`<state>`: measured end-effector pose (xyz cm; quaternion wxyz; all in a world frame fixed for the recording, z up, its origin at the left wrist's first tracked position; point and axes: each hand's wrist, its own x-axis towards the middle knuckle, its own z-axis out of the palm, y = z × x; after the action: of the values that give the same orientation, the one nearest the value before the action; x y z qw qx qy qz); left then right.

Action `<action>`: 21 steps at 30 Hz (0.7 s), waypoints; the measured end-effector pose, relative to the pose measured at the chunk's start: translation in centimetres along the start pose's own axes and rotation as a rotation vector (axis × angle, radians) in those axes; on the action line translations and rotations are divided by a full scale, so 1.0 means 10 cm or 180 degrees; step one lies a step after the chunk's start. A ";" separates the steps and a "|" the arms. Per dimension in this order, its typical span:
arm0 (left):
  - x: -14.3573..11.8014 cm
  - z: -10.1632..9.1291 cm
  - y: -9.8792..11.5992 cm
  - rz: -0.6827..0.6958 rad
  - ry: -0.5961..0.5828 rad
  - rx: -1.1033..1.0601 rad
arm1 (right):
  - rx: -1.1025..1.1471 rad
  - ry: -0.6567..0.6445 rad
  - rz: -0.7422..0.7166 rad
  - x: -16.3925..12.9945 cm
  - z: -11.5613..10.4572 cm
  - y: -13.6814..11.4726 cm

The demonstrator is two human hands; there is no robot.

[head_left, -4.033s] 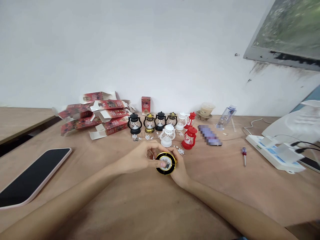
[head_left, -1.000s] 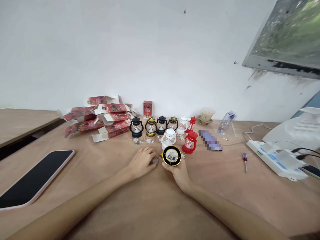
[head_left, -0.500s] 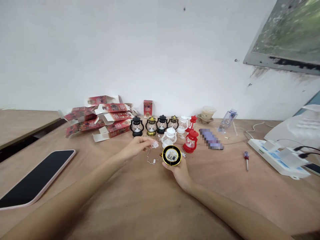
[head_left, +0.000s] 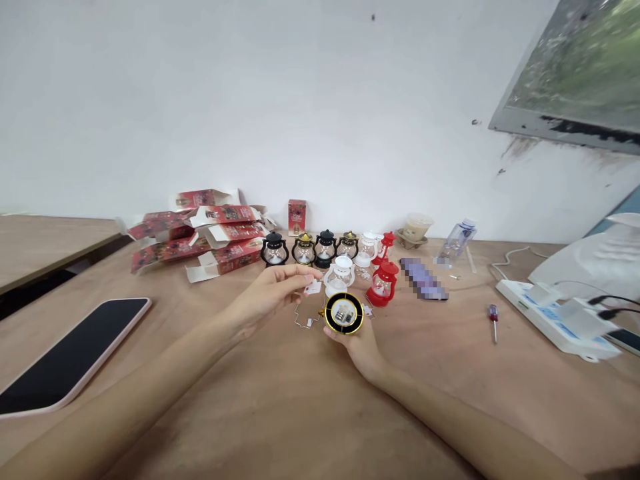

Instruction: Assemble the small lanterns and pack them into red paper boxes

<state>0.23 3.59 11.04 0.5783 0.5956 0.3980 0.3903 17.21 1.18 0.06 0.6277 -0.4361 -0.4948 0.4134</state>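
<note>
Right hand [head_left: 357, 343] is raised just above the counter [head_left: 300, 413], fingers curled around a black and gold lantern [head_left: 344, 313] turned so its round underside faces the camera; a small battery recess shows in the middle of that underside. Left hand [head_left: 270, 293] is lifted just left of it, thumb and forefinger pinching a small white tab [head_left: 313, 288] near the lantern's upper left edge, apart from it. A thin wire handle [head_left: 303, 319] lies on the counter below the tab, just left of the lantern. Behind the hands stands a row of small lanterns [head_left: 325, 248] in black, gold, white and red, with a white lantern [head_left: 341, 275] and a red lantern [head_left: 383, 284] set forward of the row. Opened red cartons [head_left: 200, 237] are piled at the back left. A phone [head_left: 70, 353] lies face up at the near left. A red-handled screwdriver [head_left: 494, 320] lies well to the right, near a white power strip [head_left: 555, 320].
</note>
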 end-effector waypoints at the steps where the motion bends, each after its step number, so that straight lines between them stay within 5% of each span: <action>1: 0.00 0.00 0.00 0.0015 -0.0014 0.0023 | -0.0013 -0.0008 -0.0012 0.00 0.00 0.00; 11: 0.11 -0.09 -0.01 -0.0599 0.0411 -0.0831 | 0.0053 0.0000 0.0061 0.02 -0.01 0.02; 21: 0.14 -0.10 -0.07 -0.0518 0.0573 -0.0999 | 0.0118 0.0081 0.0062 0.01 0.00 0.03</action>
<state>-0.14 5.27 10.41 0.6558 0.4268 0.4292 0.4511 17.18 1.35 -0.24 0.6380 -0.4344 -0.4747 0.4230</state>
